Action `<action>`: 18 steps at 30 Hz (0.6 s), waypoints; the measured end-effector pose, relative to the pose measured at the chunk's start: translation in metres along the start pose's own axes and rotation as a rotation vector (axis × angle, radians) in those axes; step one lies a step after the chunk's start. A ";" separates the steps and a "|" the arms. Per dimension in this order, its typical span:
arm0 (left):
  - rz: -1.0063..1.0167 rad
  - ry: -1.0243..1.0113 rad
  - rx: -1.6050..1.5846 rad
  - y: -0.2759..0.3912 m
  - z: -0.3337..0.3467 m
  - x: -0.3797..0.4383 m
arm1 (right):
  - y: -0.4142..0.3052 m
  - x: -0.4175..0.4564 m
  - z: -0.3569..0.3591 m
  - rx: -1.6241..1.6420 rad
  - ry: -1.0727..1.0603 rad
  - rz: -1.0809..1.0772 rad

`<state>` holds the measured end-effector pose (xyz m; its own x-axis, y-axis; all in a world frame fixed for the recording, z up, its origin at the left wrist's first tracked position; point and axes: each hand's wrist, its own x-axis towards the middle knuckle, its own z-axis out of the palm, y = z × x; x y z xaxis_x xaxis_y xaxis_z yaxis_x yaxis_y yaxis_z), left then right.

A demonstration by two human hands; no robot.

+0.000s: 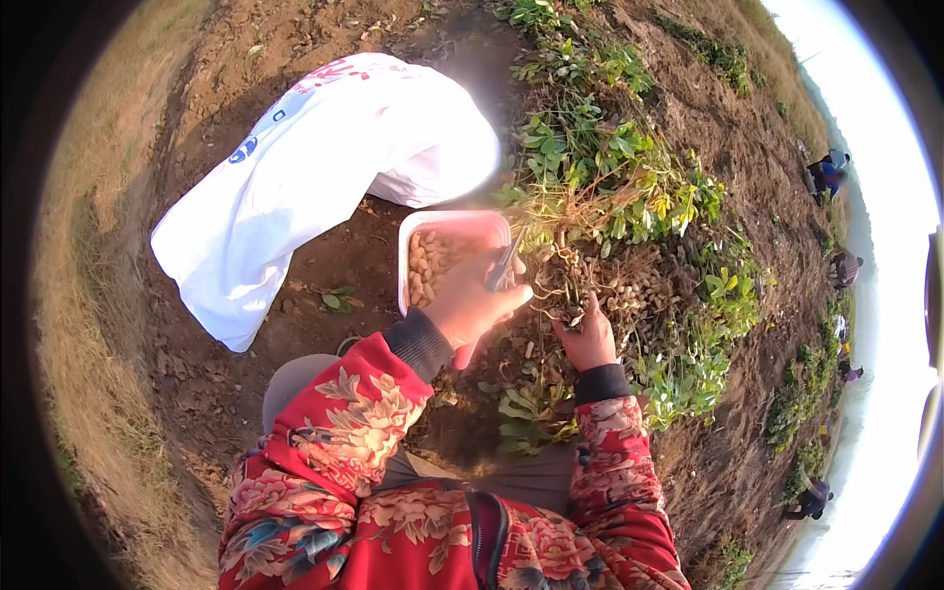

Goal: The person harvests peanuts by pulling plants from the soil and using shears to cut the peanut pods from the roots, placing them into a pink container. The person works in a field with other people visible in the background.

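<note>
My left hand (476,295) is over the right side of a pink plastic basin (404,258), gripping a grey metal tool (504,267); its exact kind is unclear. Peanuts in their shells (424,276) lie in the basin, partly hidden by the hand. My right hand (592,339) holds the base of an uprooted peanut plant (569,276), with its roots and pods around the fingers. More pods (649,291) hang among the roots just right of it. The plant's leafy stems are hard to tell from those of its neighbours.
A white woven sack (332,140) with printing lies on the soil beyond the basin. Peanut plants (568,147) form a leafy row ahead and to the right. Dry grass (96,295) borders the left. Several people (811,498) are far off at the right.
</note>
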<state>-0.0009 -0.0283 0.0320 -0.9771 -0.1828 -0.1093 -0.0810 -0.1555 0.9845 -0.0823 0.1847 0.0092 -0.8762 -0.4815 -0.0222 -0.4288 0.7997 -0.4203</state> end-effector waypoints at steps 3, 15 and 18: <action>0.001 0.060 -0.016 -0.001 0.006 0.003 | -0.002 -0.004 0.008 0.031 0.031 -0.093; -0.017 0.279 0.112 0.011 0.004 0.003 | -0.010 -0.012 0.015 0.008 -0.043 -0.239; -0.050 0.240 0.082 0.015 0.005 0.002 | -0.012 -0.012 0.013 0.028 -0.018 -0.251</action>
<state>-0.0050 -0.0267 0.0476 -0.8976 -0.4032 -0.1781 -0.1535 -0.0926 0.9838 -0.0640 0.1763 0.0028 -0.7385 -0.6705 0.0701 -0.6262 0.6437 -0.4398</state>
